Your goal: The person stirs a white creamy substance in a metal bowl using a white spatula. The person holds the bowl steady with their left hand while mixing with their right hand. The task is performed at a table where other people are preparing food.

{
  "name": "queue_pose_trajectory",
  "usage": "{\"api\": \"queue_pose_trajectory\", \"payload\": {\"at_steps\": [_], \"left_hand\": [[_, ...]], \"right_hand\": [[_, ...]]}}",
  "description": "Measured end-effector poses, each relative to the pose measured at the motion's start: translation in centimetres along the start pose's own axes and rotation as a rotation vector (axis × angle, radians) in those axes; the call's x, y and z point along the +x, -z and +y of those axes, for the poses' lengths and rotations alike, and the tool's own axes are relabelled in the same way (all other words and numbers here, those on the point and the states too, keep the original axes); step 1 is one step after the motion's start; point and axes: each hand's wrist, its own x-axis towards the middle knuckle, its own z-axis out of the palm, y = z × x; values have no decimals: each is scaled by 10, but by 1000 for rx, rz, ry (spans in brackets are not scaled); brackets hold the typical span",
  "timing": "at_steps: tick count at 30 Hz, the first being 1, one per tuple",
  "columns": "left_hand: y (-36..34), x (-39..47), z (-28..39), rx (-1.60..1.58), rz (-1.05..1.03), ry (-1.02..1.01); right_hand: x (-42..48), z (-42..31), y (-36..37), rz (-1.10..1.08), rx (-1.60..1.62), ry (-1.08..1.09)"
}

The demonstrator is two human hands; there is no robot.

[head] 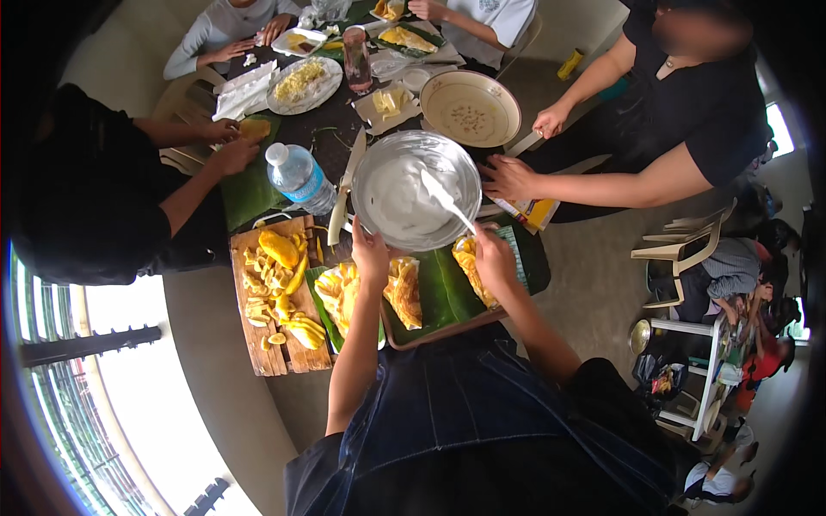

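Note:
My left hand [370, 257] grips the near left rim of a metal mixing bowl [381, 222], tilted so its inside shows. White cream coats the bowl's bottom and walls. In my right hand [495, 259] is the handle of a white spatula [445, 198], its blade in the cream. Below the bowl, folded yellow crepes [404, 297] lie on a tray lined with banana leaf [445, 287]. Another filled one [339, 293], topped with mango slices, lies on a leaf left of my left wrist. Sliced mango [277, 277] covers a wooden board [258, 361] further left.
A knife [348, 184] and a water bottle [300, 177] stand close left of the bowl. Beyond it are a wide cream-coloured bowl [470, 108], butter on paper [389, 103] and a glass [357, 59]. A co-worker's hand [510, 177] rests by the bowl's right side; another person works at left.

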Motion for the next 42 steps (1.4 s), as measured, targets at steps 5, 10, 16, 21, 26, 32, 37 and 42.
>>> {"api": "queue_pose_trajectory", "payload": {"at_steps": [5,10,16,21,26,32,37,42], "left_hand": [[0,-7,3,-58,-14,4],[0,-12,7,-138,-15,40],[2,-3,0,65,28,-54],[7,-3,29,51,-7,69],[27,21,8,361,-47,-140],[32,24,22,282,-138,-58],[22,11,36,30,-77,45],[30,18,12,102,-71,38]], "right_hand": [[58,-21,41,-111,-191,-25],[90,-36,44,-182,-289,51],[131,-30,8,-227,-349,87],[173,-32,-5,-367,-397,140],[204,-34,-23,-501,-417,327],[217,-51,-14,-649,-354,459],[210,-35,-3,-711,-399,629],[210,-36,38,-650,-399,742]]}}
